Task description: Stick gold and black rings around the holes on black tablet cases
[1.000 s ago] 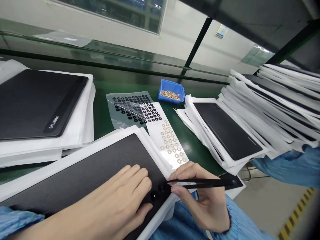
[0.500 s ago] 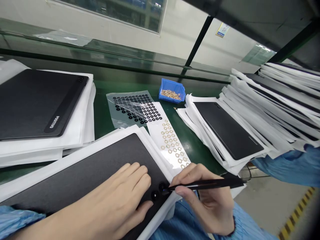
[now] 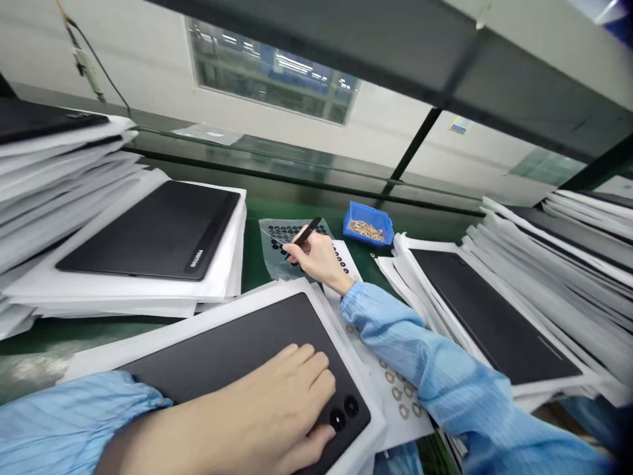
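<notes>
My left hand (image 3: 262, 406) lies flat on a black tablet back cover (image 3: 217, 349), its thumb close to two round black lens rings (image 3: 345, 413) in the cover's corner. White foam sheets (image 3: 93, 354) are under the cover. My right hand (image 3: 319, 256) pinches black tweezers (image 3: 307, 231), which slant over a clear film sheet (image 3: 271, 260) of small black rings. Whether the tips touch a ring cannot be made out. Beneath my right forearm runs a white sheet (image 3: 403, 389) with tan ring stickers, partly hidden by the sleeve.
A blue bin (image 3: 368, 214) of small tan rings stands behind the sheets. Covers interleaved with white foam are stacked at left (image 3: 153, 231) and right (image 3: 489, 316), with taller piles (image 3: 568, 290) beyond. A dark shelf (image 3: 395, 72) hangs overhead.
My right hand has moved with the tweezers from the lens rings forward and left to the film of black rings. My left hand stays on the cover. The view has shifted left.
</notes>
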### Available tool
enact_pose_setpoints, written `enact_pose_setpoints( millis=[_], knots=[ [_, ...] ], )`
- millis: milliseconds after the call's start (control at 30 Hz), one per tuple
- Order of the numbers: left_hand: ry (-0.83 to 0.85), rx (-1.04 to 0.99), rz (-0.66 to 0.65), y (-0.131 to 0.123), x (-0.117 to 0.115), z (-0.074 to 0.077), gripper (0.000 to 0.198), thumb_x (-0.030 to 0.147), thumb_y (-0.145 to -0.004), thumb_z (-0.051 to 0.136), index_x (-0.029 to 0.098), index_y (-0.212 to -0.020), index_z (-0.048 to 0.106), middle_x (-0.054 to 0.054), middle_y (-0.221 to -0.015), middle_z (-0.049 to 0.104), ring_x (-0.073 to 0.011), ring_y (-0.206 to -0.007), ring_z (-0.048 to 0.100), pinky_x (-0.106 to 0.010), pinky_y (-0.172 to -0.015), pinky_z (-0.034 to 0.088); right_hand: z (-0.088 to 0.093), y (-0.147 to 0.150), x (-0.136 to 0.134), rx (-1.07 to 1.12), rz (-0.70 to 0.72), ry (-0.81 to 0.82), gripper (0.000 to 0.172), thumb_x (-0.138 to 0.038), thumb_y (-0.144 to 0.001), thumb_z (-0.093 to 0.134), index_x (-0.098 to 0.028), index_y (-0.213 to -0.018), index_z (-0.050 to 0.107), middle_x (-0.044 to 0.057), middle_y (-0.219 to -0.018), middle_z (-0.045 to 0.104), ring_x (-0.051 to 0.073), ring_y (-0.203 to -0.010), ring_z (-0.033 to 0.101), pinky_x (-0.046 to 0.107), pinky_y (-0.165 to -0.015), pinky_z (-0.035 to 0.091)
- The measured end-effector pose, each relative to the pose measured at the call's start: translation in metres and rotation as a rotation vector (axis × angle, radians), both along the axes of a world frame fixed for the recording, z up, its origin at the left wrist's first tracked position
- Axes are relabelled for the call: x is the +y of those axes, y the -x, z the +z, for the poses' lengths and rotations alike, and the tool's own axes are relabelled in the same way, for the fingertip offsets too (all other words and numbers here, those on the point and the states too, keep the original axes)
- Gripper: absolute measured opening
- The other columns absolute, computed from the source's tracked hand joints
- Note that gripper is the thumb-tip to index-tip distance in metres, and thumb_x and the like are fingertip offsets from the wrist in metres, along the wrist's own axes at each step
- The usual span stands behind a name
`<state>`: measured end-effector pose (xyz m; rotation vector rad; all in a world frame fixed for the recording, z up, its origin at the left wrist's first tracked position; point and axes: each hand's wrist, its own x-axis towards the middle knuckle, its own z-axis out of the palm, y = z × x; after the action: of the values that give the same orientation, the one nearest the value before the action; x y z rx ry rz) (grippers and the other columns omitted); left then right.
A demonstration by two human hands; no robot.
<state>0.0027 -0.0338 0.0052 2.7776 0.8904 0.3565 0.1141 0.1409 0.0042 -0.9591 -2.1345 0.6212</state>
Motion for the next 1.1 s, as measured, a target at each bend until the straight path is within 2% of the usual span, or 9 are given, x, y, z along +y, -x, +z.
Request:
enact_pose_setpoints(
  millis=[100, 167, 333, 467, 600, 767, 867, 967, 1100],
  knots=[
    [-0.006, -0.001, 0.002, 0.000, 0.000, 0.004, 0.016, 0.025, -0.083, 0.060, 0.017, -0.080, 0.047, -0.002, -0.084, 0.053, -0.0180, -0.077, 0.049, -0.029, -0.071, 0.041, -0.016, 0.008, 0.006, -0.041, 0.067, -0.038, 0.018, -0.024, -0.081, 0.062, -0.018, -0.067, 0.051, 0.006, -0.075, 0.063, 0.017, -0.067, 0.063, 0.028, -0.066, 0.051],
    [-0.003, -0.003, 0.006, 0.000, -0.001, 0.005, 0.016, 0.025, -0.082, 0.061, 0.017, -0.080, 0.047, -0.001, -0.084, 0.053, -0.0176, -0.077, 0.049, -0.028, -0.070, 0.041, -0.017, 0.007, 0.005, -0.060, 0.098, -0.047, 0.017, -0.024, -0.079, 0.065, -0.018, -0.068, 0.053, 0.005, -0.077, 0.062, 0.016, -0.066, 0.061, 0.027, -0.065, 0.050],
    [-0.003, -0.023, 0.048, 0.005, 0.006, 0.003, 0.012, 0.021, -0.084, 0.057, 0.017, -0.081, 0.047, -0.002, -0.087, 0.052, -0.0185, -0.080, 0.048, -0.028, -0.071, 0.041, 0.010, -0.012, -0.011, -0.042, 0.045, -0.040, 0.018, -0.033, -0.083, 0.060, -0.018, -0.074, 0.054, 0.003, -0.077, 0.062, 0.016, -0.069, 0.062, 0.026, -0.067, 0.048],
    [-0.043, -0.076, 0.244, 0.018, 0.035, -0.002, 0.003, 0.016, -0.088, 0.046, 0.016, -0.085, 0.048, -0.006, -0.092, 0.050, -0.0212, -0.086, 0.045, -0.033, -0.075, 0.041, 0.025, -0.045, -0.034, -0.128, 0.001, 0.031, 0.029, -0.033, -0.089, 0.050, -0.018, -0.065, 0.054, 0.002, -0.062, 0.060, 0.014, -0.057, 0.056, 0.027, -0.059, 0.043],
    [-0.054, -0.144, 0.477, 0.032, 0.063, -0.007, 0.010, 0.022, -0.091, 0.040, 0.015, -0.088, 0.046, -0.008, -0.093, 0.049, -0.0240, -0.088, 0.044, -0.041, -0.078, 0.040, 0.013, -0.067, -0.049, -0.220, -0.026, 0.142, 0.030, -0.026, -0.084, 0.053, -0.017, -0.056, 0.051, -0.003, -0.048, 0.050, 0.011, -0.047, 0.045, 0.023, -0.051, 0.034],
    [-0.022, -0.130, 0.531, 0.037, 0.071, -0.017, 0.017, 0.028, -0.093, 0.036, 0.015, -0.093, 0.047, -0.009, -0.095, 0.051, -0.0245, -0.090, 0.047, -0.043, -0.081, 0.041, -0.008, -0.069, -0.053, -0.230, 0.039, 0.304, 0.032, -0.031, -0.082, 0.055, -0.017, -0.054, 0.047, -0.005, -0.046, 0.045, 0.009, -0.044, 0.040, 0.021, -0.045, 0.031],
    [0.003, -0.114, 0.546, 0.036, 0.070, -0.019, 0.021, 0.033, -0.095, 0.036, 0.015, -0.096, 0.049, -0.009, -0.098, 0.051, -0.0244, -0.091, 0.049, -0.042, -0.082, 0.042, -0.010, -0.065, -0.057, -0.196, 0.104, 0.301, 0.028, -0.032, -0.079, 0.058, -0.018, -0.059, 0.045, -0.005, -0.052, 0.042, 0.010, -0.051, 0.040, 0.021, -0.049, 0.030],
    [0.025, -0.111, 0.558, 0.035, 0.068, -0.012, 0.029, 0.038, -0.096, 0.033, 0.016, -0.101, 0.051, -0.008, -0.098, 0.052, -0.0237, -0.093, 0.050, -0.042, -0.084, 0.042, -0.004, -0.064, -0.065, -0.103, 0.132, 0.281, 0.026, -0.035, -0.084, 0.051, -0.018, -0.065, 0.045, -0.004, -0.061, 0.041, 0.011, -0.059, 0.038, 0.024, -0.056, 0.032],
    [0.082, -0.185, 0.559, 0.032, 0.063, 0.005, 0.038, 0.044, -0.097, 0.029, 0.018, -0.086, 0.054, -0.005, -0.089, 0.052, -0.0216, -0.089, 0.051, -0.038, -0.082, 0.041, 0.008, -0.064, -0.081, 0.213, 0.198, 0.500, 0.030, -0.045, -0.087, 0.045, -0.017, -0.077, 0.049, -0.001, -0.071, 0.045, 0.014, -0.067, 0.042, 0.027, -0.065, 0.038]
  ],
)
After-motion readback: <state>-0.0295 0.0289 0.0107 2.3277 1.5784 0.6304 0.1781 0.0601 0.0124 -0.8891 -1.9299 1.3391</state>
